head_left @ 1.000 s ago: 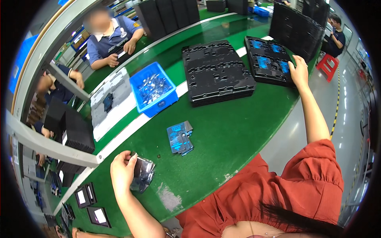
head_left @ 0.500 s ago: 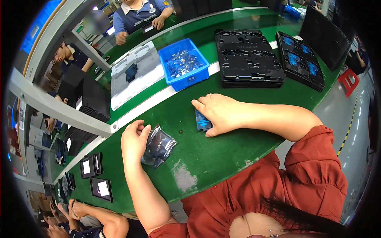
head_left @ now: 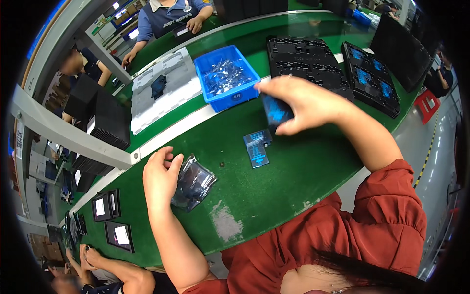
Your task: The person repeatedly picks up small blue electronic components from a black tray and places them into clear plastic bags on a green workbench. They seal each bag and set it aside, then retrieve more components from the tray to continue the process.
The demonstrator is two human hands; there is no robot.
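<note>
A dark phone battery [head_left: 278,112] with blue print is gripped between the thumb and fingers of my right hand [head_left: 308,103], lifted over the table near the blue bin. Below it, an L-shaped phone battery [head_left: 257,148], also with blue markings, lies flat on the green table [head_left: 274,196]. My left hand [head_left: 160,174] rests on the tabletop, fingers loosely curled and thumb apart, holding nothing that I can see. Right beside it lies a pile of shiny, dark, see-through film pieces [head_left: 194,181]; whether the hand touches them I cannot tell.
A blue bin [head_left: 235,98] of small clear plastic pieces stands ahead. Stacked black trays [head_left: 308,63] and a black tray with blue-marked batteries [head_left: 372,78] are at right. White sheets [head_left: 169,93] bear a dark piece. A grey metal frame [head_left: 73,125] crosses the left. Co-workers sit across and at left.
My right hand has risen from the table and moved up and right, with a battery in it. The battery on the table is now uncovered. My left hand has barely moved.
</note>
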